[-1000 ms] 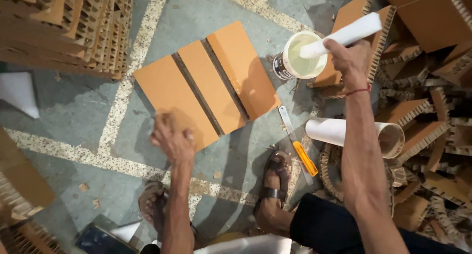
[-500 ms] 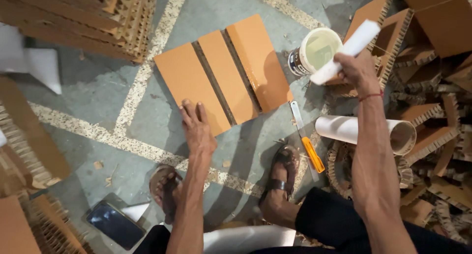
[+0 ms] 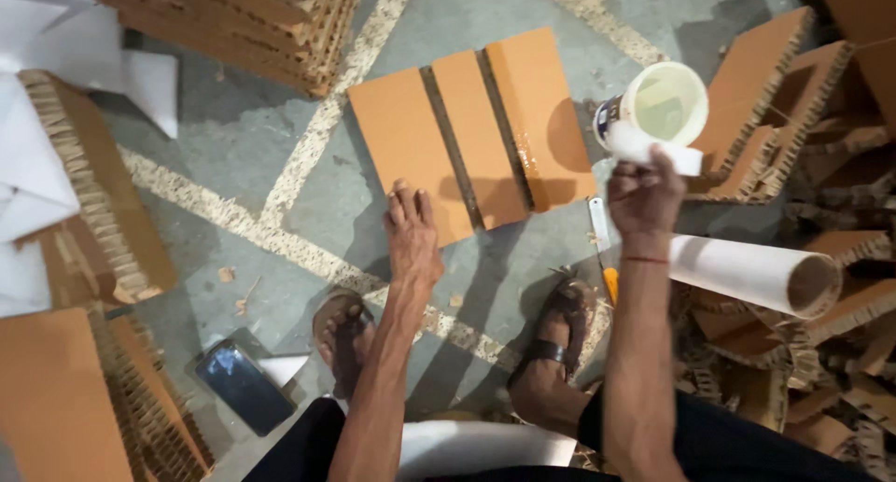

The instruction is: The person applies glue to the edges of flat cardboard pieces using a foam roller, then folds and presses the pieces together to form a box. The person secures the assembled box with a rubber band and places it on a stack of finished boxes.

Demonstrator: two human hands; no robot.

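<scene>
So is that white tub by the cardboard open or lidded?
Open: the white tub has no lid, and pale, glossy liquid shows inside its round mouth.

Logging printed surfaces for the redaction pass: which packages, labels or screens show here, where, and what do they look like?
Glue tub: floor, just above the right hand; round, open, whitish inside, with a blue and white label band on its side.
Phone: floor at lower left, beside the left foot; flat dark rectangle, screen off.
No signs in view.
</scene>
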